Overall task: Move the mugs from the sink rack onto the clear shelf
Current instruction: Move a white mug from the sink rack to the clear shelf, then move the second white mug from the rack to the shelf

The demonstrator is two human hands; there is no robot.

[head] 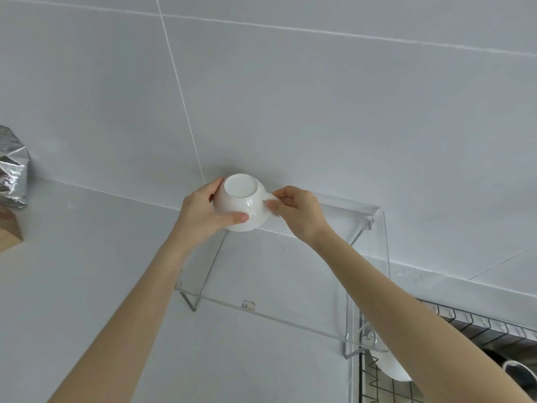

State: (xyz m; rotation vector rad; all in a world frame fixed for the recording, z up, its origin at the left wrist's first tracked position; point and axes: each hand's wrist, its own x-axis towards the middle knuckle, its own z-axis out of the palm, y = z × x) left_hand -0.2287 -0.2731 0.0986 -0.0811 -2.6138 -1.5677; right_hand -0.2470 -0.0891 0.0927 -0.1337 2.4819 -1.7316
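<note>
Both bare forearms reach up: left hand (203, 210) fingers wrap the upturned white mug (240, 202) at the clear shelf's (261, 274) back edge, right hand (299, 212) fingers pinching its handle.

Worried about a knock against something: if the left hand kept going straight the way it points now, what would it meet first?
Probably the tiled wall. The left hand points up and away, cupping the white mug over the clear shelf; nothing else shows between, though depth is unclear.

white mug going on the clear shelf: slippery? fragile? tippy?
The white mug looks glazed and glossy, so probably slick; the left hand cups its body while the right hand pinches the handle. Likely rigid ceramic that chips if knocked. Its rounded body narrows toward the base, so possibly tippy.
</note>
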